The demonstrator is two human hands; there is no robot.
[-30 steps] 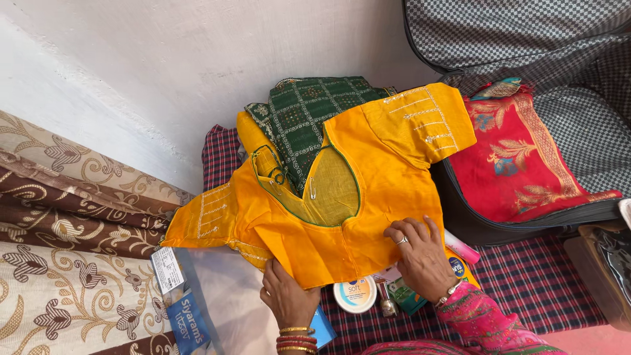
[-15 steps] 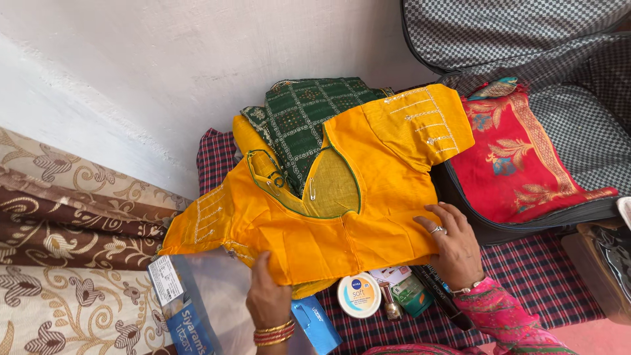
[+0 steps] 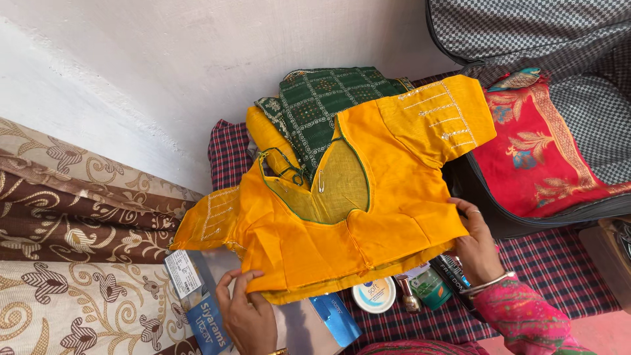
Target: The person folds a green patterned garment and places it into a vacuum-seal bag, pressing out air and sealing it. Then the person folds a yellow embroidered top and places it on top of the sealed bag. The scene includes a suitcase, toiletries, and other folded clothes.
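A bright orange blouse (image 3: 368,204) with green neckline piping and stitched sleeves is spread out in the middle, over a folded green patterned cloth (image 3: 328,105). My left hand (image 3: 246,315) grips the blouse's bottom hem at its left corner. At the hem's right corner my right hand (image 3: 476,246) pinches the fabric, a ring and bangle showing. A safety pin hangs at the neckline.
An open checked-lined suitcase (image 3: 591,125) holds a red patterned garment (image 3: 539,158) at right. Below the blouse lie a round white cream tin (image 3: 374,296), small bottles and tubes, and a plastic-wrapped packet (image 3: 197,302). Brown floral fabric (image 3: 72,217) lies at left, on a checked sheet (image 3: 559,276).
Both hands slid apart from the middle of the hem to its two corners, and the blouse is lifted slightly and stretched wider. The camera shifted a little left.
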